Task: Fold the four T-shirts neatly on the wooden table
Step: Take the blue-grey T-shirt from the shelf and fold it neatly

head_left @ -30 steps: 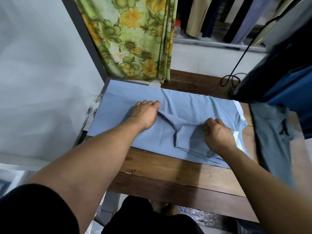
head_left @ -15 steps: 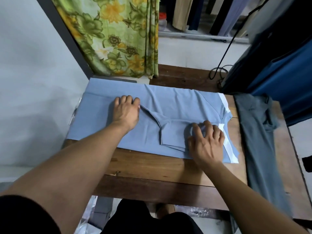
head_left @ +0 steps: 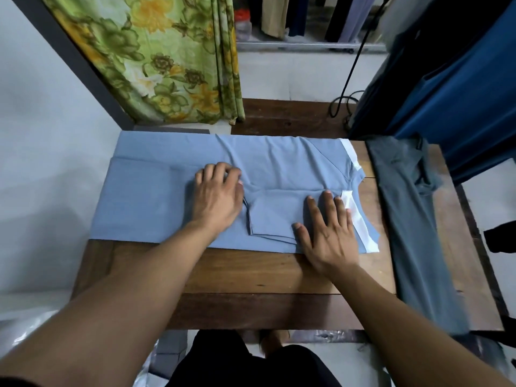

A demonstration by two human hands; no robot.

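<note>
No lettering, brand, number or sign is legible anywhere; the white patch at the blue T-shirt collar shows no readable print.

Place: a home clothes corner, as is shown by the garments all round.
Far: clothes are hung in a row past a floral curtain.
Right: dark blue garments are hung close by the table.
Table: worn wood, on which a blue shirt and a grey shirt are laid.
Left: a plain white wall.
Far right: a black cable is trailed down.
</note>
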